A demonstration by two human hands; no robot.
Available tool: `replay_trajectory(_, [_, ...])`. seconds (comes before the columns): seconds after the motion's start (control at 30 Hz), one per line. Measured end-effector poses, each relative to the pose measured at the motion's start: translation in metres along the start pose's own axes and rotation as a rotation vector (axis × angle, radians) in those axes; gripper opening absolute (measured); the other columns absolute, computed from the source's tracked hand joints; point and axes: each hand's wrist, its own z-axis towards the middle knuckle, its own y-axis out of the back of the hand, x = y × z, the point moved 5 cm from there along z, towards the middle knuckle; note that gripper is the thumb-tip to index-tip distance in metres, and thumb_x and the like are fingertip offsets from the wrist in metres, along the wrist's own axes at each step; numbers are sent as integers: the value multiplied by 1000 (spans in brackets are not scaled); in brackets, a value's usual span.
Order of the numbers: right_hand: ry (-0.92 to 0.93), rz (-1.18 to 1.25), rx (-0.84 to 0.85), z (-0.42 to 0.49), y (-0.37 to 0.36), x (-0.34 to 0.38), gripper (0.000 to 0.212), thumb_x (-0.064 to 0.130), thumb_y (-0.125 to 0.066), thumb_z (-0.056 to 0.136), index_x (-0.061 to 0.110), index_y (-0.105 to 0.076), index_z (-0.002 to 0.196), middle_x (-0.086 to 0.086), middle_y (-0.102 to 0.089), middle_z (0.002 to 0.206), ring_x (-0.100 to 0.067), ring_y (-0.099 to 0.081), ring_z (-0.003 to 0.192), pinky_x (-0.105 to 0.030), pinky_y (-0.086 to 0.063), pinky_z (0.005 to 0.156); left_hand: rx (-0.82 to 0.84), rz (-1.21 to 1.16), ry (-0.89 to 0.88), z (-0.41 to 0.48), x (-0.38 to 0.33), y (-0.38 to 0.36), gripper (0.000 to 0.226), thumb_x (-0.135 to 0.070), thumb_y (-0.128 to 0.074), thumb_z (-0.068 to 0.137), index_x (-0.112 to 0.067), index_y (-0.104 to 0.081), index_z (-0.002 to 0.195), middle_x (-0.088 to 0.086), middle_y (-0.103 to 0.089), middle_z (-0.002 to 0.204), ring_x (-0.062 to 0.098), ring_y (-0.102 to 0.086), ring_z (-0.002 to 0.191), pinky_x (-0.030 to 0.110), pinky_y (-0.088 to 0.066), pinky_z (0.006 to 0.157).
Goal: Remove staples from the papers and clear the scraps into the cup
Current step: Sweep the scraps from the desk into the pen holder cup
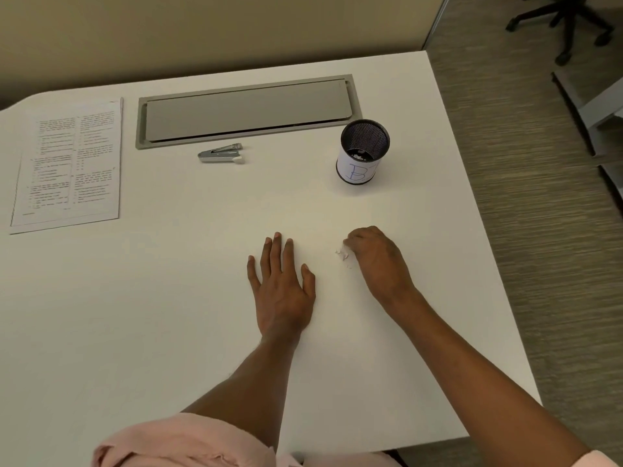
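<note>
My left hand [281,284] lies flat on the white table [168,298], palm down, fingers spread, holding nothing. To its right, my right hand [377,257] is curled with its fingers closed around small white paper scraps [344,255] that poke out at its left side. A black mesh cup [362,151] with a white label stands upright farther back, beyond my right hand, with some scraps inside. A silver staple remover [220,154] lies at the back centre. The printed papers [70,163] rest at the far left.
A grey recessed cable tray lid [247,109] runs along the back of the table. The table's right edge [478,230] drops to carpet. An office chair base [566,25] stands at the top right.
</note>
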Motion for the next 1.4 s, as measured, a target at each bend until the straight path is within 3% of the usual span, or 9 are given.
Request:
replay_trajectory(0.2, [-472, 628, -82, 14, 29, -24, 16, 3, -78, 88, 13, -83, 98, 1, -80, 91, -3, -74, 77, -12, -54, 70, 6, -1, -1, 0, 1, -1, 63, -43, -32, 109, -17, -31, 166, 1, -20, 179, 19, -12, 167, 54, -8, 136])
replay_trajectory(0.4, [-456, 940, -218, 58, 84, -19, 16, 3, -80, 86, 11, -82, 100, -9, -78, 87, -12, -67, 75, -24, -57, 83, 6, -2, 3, 1, 1, -2, 61, -42, -32, 110, -17, -30, 166, 1, -20, 179, 19, -12, 168, 54, -8, 136])
replay_trajectory(0.53, [-348, 810, -327, 109, 118, -17, 17, 10, -82, 84, 16, -83, 100, -2, -82, 95, -8, -76, 86, -24, -60, 91, 17, -2, 9, 1, 1, -3, 61, -41, -33, 109, -18, -30, 166, 1, -20, 179, 19, -12, 167, 54, -9, 135])
replay_trajectory(0.63, [-299, 574, -323, 143, 123, -15, 16, 9, -81, 85, 12, -84, 101, 0, -81, 95, 1, -72, 77, -9, -56, 81, 28, 3, 11, 1, 2, -3, 62, -42, -31, 110, -18, -29, 167, 0, -17, 180, 18, -10, 168, 54, -7, 136])
replay_trajectory(0.73, [-273, 409, -252, 163, 116, -13, 15, 7, -79, 87, 9, -83, 101, -6, -81, 99, -7, -70, 79, 2, -48, 71, 33, 7, 13, 2, 2, -4, 63, -43, -30, 109, -19, -28, 167, -1, -15, 180, 17, -8, 168, 54, -7, 136])
replay_trajectory(0.9, [-256, 248, -209, 168, 106, -11, 17, 4, -70, 93, 7, -82, 106, -13, -79, 108, -22, -73, 98, -19, -51, 84, 34, 2, 15, 2, 3, -7, 63, -43, -32, 109, -20, -28, 167, -1, -14, 181, 16, -9, 168, 54, -7, 136])
replay_trajectory(1.07, [-202, 225, -262, 161, 115, -5, 20, 4, -67, 95, 5, -80, 111, -14, -79, 110, -25, -74, 103, -21, -53, 89, 25, 6, 14, 2, 2, -6, 62, -42, -34, 109, -19, -30, 166, 0, -17, 180, 17, -11, 168, 54, -8, 135])
replay_trajectory(1.23, [-174, 382, -476, 104, 121, -7, 19, 6, -66, 94, 6, -79, 108, -8, -79, 103, -16, -73, 90, -21, -59, 86, 19, 17, 12, 2, 2, -4, 62, -42, -33, 109, -18, -31, 166, 1, -19, 180, 18, -12, 167, 55, -10, 135])
replay_trajectory(1.4, [-342, 364, -388, -5, 36, -18, 41, 13, -66, 98, 5, -61, 138, -12, -65, 138, -27, -62, 127, -41, -49, 111, 17, 19, 9, 2, 1, -3, 63, -42, -32, 108, -17, -32, 166, 1, -20, 180, 18, -12, 168, 55, -10, 135])
